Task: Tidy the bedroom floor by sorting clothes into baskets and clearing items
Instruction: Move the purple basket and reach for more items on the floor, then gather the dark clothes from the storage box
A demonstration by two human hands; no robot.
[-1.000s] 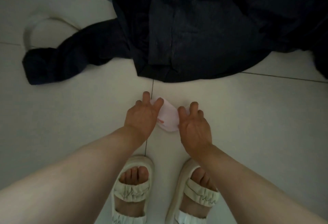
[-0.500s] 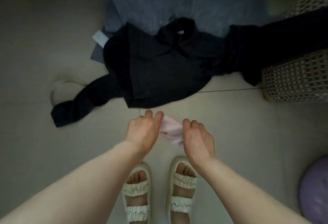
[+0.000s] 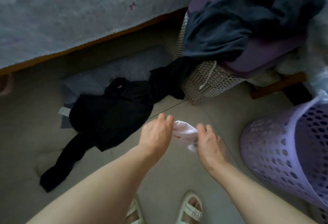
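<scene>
A small white sock [image 3: 185,131] with a red mark hangs above the floor, stretched between my two hands. My left hand [image 3: 157,132] pinches its upper left end and my right hand [image 3: 208,139] grips its lower right end. A black long-sleeved garment [image 3: 110,115] lies spread on the tiled floor to the left of my hands. A lilac perforated basket [image 3: 285,152] stands at the right. A woven beige basket [image 3: 207,81] behind it is piled with dark blue and purple clothes [image 3: 230,23].
A bed with a pale blue cover [image 3: 71,10] and a wooden edge runs across the top left. A grey cloth [image 3: 113,69] lies under the black garment. My feet in white sandals [image 3: 190,207] stand at the bottom.
I have straightened up with the sock lifted off the floor in both hands. The view has swung up and right, bringing the bed and both baskets into sight.
</scene>
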